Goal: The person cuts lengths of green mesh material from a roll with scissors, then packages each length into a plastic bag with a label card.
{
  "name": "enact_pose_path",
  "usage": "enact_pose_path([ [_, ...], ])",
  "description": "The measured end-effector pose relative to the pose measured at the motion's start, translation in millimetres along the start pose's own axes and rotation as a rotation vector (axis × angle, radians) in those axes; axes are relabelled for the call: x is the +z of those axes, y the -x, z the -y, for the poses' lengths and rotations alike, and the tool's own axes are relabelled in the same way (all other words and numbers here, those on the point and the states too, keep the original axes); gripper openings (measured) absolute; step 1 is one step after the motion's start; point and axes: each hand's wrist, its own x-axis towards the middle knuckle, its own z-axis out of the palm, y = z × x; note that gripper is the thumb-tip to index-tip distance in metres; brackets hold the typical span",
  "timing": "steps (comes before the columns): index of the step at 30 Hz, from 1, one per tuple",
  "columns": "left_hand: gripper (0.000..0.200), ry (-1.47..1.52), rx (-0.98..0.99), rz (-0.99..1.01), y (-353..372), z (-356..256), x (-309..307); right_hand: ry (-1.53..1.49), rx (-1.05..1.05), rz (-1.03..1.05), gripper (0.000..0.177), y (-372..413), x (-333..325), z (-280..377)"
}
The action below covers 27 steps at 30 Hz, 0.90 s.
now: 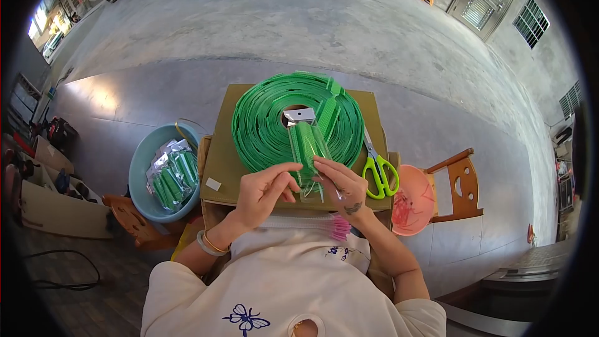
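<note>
A clear plastic packet (307, 143) with a folded green strip inside and a white header lies on a large coil of green mesh ribbon (259, 118). My right hand (343, 184) is closed in a pinch at the packet's lower right edge. Just left of the packet's lower end, my left hand (265, 192) has its fingers curled and thumb near the index finger; whatever they hold, if anything, is too small to make out. Scissors with lime-green handles (378, 178) lie right of the coil on the board (218, 143).
On the left, a blue basin (138, 178) holds several filled green packets. A pink basin (417, 181) with pink bits sits at right on a wooden chair (463, 187). A small white piece (213, 184) lies on the board. Pink-ended clear bags (340, 228) rest against my lap.
</note>
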Motion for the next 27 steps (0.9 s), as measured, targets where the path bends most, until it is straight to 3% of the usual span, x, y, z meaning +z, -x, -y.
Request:
enact_pose_path([
  [1,0.026,-0.162,0.068,-0.09,0,1,0,0.008,0.005,-0.016,0.034,1,1,1],
  [4,0.038,-0.604,0.393,-0.109,-11,10,7,0.059,-0.012,-0.024,0.031,4,4,2],
  [5,0.04,-0.611,0.397,-0.045,-11,12,10,0.08,-0.026,-0.019,0.031,5,5,3],
  [8,0.036,-0.608,0.708,-0.088,-18,32,18,0.111,-0.031,-0.042,0.025,9,10,1],
  [11,0.028,-0.577,0.742,-0.118,-16,32,18,-0.084,0.117,-0.063,0.021,18,10,-2],
  [14,0.024,-0.517,0.696,-0.124,-11,33,17,-0.05,-0.02,-0.03,0.022,17,3,-2],
  [17,0.02,-0.539,0.664,-0.106,-6,34,14,-0.159,0.023,-0.01,0.019,24,3,-7],
  [20,0.015,-0.424,0.532,-0.096,-1,32,17,-0.336,0.202,-0.017,0.009,30,3,-4],
  [23,0.009,-0.283,0.315,-0.093,4,38,18,-0.557,0.342,-0.123,0.007,36,10,-3],
  [27,0.007,0.114,-0.043,-0.137,6,31,21,-0.572,0.458,-0.184,0.006,35,14,4],
])
